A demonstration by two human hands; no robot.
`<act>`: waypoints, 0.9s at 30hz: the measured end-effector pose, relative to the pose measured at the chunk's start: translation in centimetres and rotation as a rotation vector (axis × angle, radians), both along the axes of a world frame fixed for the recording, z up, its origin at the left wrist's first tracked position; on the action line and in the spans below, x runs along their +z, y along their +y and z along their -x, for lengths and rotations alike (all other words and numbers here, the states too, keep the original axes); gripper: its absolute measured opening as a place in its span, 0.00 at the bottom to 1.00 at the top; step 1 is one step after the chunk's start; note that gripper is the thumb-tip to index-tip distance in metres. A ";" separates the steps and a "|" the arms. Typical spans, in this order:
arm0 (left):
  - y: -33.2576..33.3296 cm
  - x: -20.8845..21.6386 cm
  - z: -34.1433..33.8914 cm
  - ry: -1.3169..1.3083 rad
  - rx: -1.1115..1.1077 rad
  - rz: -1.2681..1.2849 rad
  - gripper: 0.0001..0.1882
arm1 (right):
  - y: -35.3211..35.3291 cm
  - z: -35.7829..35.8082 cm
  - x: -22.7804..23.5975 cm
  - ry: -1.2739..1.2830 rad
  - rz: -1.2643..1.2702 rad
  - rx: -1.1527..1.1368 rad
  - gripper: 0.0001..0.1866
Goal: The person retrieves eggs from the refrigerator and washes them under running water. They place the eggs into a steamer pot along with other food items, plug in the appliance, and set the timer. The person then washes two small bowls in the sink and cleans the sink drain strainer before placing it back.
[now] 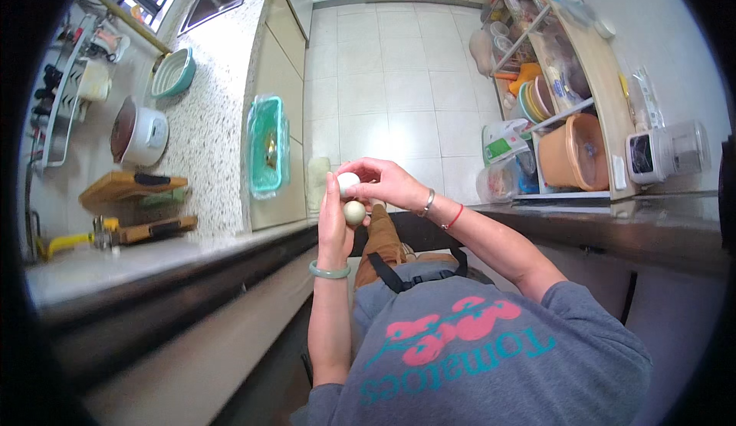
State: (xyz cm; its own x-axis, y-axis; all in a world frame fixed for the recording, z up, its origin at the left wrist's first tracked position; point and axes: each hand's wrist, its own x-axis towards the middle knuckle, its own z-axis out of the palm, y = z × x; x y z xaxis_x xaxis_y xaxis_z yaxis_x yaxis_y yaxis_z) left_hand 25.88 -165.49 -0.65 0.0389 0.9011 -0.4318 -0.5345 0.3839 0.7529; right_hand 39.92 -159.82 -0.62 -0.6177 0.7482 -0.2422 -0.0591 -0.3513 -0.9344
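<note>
White egg (349,184) and greenish egg (354,213) held beyond a kitchen counter's (218,111) right edge.
The right hand (389,185) clamps the white egg against the left hand (331,223), whose palm cups the greenish egg.

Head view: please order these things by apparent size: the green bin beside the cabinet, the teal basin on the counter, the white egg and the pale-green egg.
1. Green bin
2. Teal basin
3. White egg and pale-green egg: too alike to rank; the white one is partly covered.
</note>
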 end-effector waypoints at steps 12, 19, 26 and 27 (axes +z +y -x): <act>26.4 -0.1 6.7 -0.188 0.032 0.038 0.22 | 26.5 4.1 -0.7 0.230 0.394 -0.245 0.21; 39.5 -1.0 8.4 -0.536 0.066 0.103 0.24 | 40.0 4.4 -1.4 0.321 0.527 -0.258 0.18; 53.6 -1.0 9.3 -0.145 0.026 0.057 0.25 | 55.9 5.7 -0.8 0.131 0.408 -0.132 0.20; 55.7 -0.8 9.2 -0.130 0.051 0.042 0.25 | 58.2 6.1 -0.4 0.105 0.409 -0.114 0.21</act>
State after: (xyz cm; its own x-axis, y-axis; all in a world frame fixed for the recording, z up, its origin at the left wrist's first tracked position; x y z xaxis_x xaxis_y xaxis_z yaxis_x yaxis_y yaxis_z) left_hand 16.64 -109.79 -1.44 0.0517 0.8844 -0.4639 -0.6457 0.3839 0.6600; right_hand 33.78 -101.59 -1.07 -0.5738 0.6686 -0.4731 -0.2064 -0.6770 -0.7064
